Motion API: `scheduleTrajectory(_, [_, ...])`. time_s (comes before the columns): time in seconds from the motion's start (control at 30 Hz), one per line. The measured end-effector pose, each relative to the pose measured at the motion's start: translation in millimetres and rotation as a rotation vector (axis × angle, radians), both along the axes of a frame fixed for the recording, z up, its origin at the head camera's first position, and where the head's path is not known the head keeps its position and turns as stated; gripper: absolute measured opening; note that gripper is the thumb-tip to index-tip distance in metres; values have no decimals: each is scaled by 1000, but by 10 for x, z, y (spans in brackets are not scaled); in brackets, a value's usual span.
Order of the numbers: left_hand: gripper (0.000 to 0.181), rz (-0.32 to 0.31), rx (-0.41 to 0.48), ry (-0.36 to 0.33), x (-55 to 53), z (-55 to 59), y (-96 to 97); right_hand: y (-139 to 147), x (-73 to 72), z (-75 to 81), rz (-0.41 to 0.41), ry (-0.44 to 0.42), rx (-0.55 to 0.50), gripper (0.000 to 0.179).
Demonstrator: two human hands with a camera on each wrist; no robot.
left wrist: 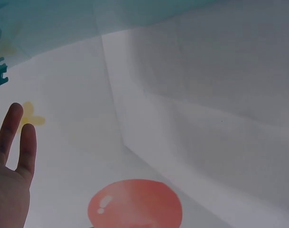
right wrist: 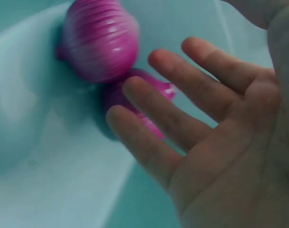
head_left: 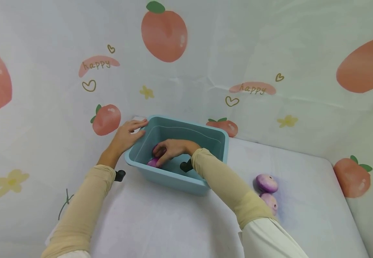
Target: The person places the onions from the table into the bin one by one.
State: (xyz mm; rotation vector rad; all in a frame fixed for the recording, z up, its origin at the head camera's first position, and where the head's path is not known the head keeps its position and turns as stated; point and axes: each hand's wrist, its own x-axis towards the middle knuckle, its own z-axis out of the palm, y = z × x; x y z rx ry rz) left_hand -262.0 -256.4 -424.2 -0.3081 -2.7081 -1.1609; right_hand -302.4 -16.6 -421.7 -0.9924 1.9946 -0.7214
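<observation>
A light blue plastic bin [head_left: 173,181] stands on the white cloth, and my left hand [head_left: 126,135] rests at its left rim with the fingers stretched out. In the left wrist view, two straight fingers of that hand [left wrist: 13,190] show at the edge. My right hand [head_left: 173,147] reaches down inside the bin. Beneath its fingers are two shiny purple onions, one onion [right wrist: 101,40] lying against the other onion [right wrist: 158,88]. The right fingers [right wrist: 182,90] are spread and gently bent over the second onion, partly hiding it, without curling round either.
Right of the bin, two more purple onions [head_left: 266,183] lie on the white table cloth [head_left: 302,190], one partly behind the right sleeve. A white backdrop [head_left: 199,43] printed with peaches and the word "happy" rises behind and beside the table.
</observation>
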Motion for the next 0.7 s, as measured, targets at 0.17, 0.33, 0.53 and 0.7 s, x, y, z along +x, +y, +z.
scheduleTrajectory(0.17, [43,-3,-20,-2,15,26,-17,31,33,220,25,88,6,66])
scheduleTrajectory(0.33, [43,-4,-14,-20,4,32,0,197,99,477,-7,89,-63,64])
scheduleTrajectory(0.53, [44,4,5,-23,8,38,-1,546,212,742,-70,113,-210,54])
scheduleTrajectory(0.7, [45,19,2,-37,3,29,12,917,346,821,-156,189,-299,47])
